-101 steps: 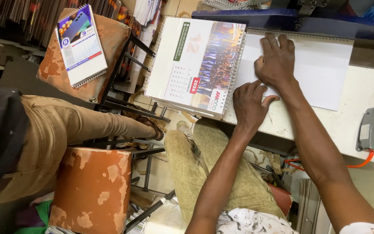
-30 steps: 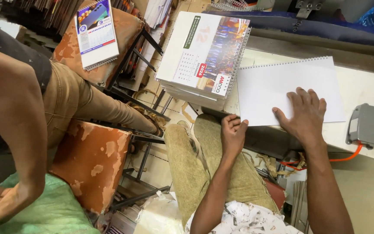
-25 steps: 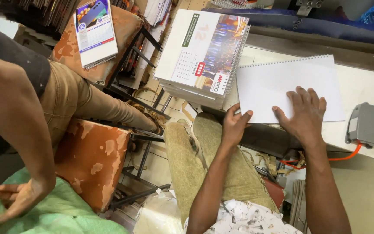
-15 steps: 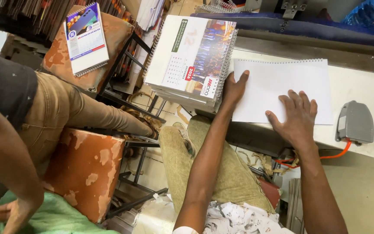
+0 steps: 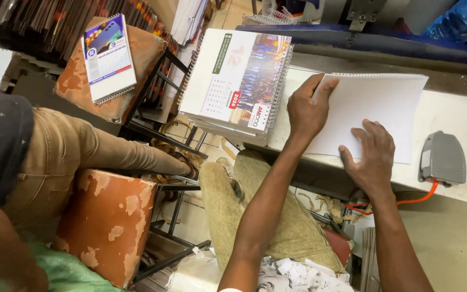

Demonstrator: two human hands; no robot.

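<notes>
White spiral pad (image 5: 377,111) x1 | L hand (image 5: 308,108) + R hand (image 5: 371,157) flat on it; grips apart | calendar stack (image 5: 233,81) x1

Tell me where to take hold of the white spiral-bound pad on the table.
Probably the white spiral-bound pad by its near free edge, coming from the person's side: it lies flat, its wire binding runs along the far edge, and the left hand and right hand press it.

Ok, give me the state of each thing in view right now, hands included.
left hand: flat on the white sheet's left edge
right hand: flat on its lower part
white spiral-bound sheet: lying flat on the bench, blank side up
calendar stack: piled, closed
small calendar: lying on the stool
grey pedal: untouched
</notes>
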